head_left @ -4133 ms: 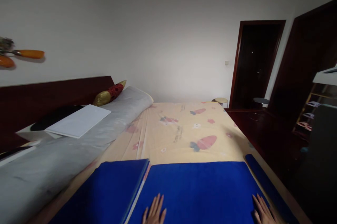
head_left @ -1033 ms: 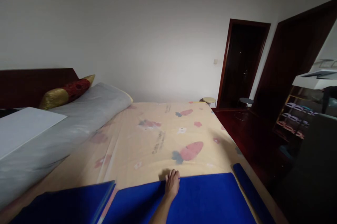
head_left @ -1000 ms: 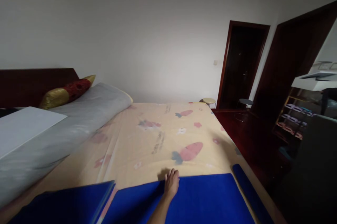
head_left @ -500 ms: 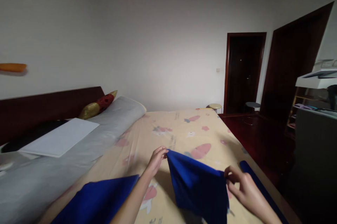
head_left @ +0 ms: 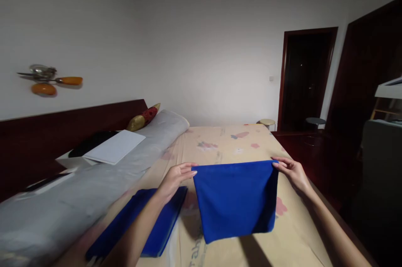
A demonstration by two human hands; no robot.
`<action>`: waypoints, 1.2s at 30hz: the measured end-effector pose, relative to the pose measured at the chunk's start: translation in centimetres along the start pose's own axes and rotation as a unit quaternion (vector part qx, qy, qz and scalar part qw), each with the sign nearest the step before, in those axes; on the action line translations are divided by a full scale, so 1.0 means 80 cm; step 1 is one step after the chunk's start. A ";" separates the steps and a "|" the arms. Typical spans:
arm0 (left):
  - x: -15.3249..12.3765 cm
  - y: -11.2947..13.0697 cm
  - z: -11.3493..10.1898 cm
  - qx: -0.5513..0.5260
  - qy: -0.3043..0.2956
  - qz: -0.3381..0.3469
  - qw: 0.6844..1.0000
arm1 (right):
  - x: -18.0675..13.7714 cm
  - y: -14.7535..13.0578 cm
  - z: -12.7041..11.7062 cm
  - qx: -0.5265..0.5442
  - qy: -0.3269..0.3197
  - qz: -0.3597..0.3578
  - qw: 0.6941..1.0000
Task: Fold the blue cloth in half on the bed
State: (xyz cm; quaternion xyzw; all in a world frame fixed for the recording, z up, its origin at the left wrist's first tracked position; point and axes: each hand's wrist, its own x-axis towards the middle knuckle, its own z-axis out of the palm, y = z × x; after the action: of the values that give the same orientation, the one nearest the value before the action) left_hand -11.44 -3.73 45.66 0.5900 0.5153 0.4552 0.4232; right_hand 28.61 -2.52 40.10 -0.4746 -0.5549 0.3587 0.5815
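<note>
Blue cloth [head_left: 235,198] hangs, top edge level between left hand [head_left: 176,175] and right hand [head_left: 290,171].

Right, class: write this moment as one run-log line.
left hand: pinches blue cloth top corner | right hand: pinches other corner | cloth: hangs above bed | second blue cloth: lies on bed

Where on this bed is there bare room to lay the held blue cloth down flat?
Bare sheet lies beyond the blue cloth, out to the far edge by the stools. The left hand and right hand pinch its top corners. Left is crowded: folded blue cloth, then the grey roll.
</note>
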 end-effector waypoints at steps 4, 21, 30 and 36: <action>-0.004 0.007 0.004 0.053 0.063 0.030 0.996 | 0.002 -0.005 -0.003 -0.049 0.006 -0.016 0.999; -0.008 0.013 -0.005 0.226 0.013 0.124 0.966 | -0.024 -0.038 -0.043 -0.234 -0.049 -0.056 0.969; 0.004 -0.001 -0.015 0.215 -0.002 0.056 0.975 | -0.015 -0.021 -0.037 -0.224 -0.099 -0.027 0.969; 0.074 -0.076 0.002 0.193 0.041 0.017 0.980 | 0.037 0.056 -0.001 -0.165 -0.098 0.048 0.980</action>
State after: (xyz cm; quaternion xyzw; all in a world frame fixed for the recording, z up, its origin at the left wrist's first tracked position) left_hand -12.30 2.79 40.35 0.6500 0.6002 0.3780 0.2727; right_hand 29.54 1.56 36.76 -0.5526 -0.6377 0.3342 0.4198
